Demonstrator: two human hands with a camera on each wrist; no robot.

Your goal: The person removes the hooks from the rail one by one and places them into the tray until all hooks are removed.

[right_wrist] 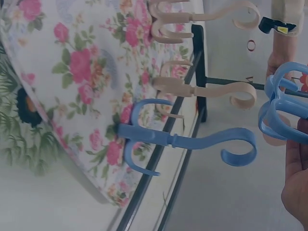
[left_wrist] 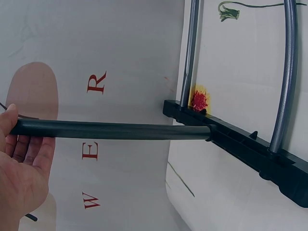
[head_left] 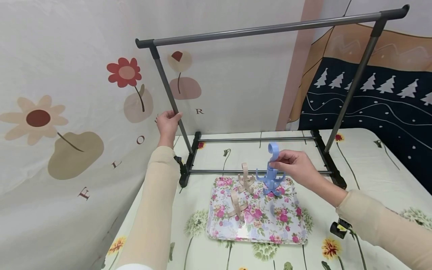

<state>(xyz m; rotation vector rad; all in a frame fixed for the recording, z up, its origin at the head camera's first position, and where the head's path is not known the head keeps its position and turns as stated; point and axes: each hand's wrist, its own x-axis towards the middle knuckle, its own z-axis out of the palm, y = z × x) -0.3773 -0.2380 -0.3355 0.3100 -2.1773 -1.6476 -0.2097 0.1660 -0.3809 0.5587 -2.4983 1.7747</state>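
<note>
My left hand (head_left: 168, 125) grips the left upright of a grey metal clothes rack (head_left: 256, 33), thumb on one side and fingers on the other. In the left wrist view the left hand (left_wrist: 24, 168) holds this upright (left_wrist: 115, 130) above its black foot. My right hand (head_left: 295, 167) pinches a blue multi-claw hook (head_left: 273, 150), raised over a floral-patterned board. Seen from the right wrist, a second blue hook (right_wrist: 187, 141) stands on the floral board (right_wrist: 72, 82); the held blue hook (right_wrist: 288, 103) is partly cut off at the edge.
Two beige claw hooks, a rear one (head_left: 245, 180) and a front one (head_left: 237, 206), are on the floral board (head_left: 222, 228). The rack's black feet and lower bars stand behind it on a flowered cloth (head_left: 202, 247). A flower-print curtain (head_left: 84, 30) hangs behind.
</note>
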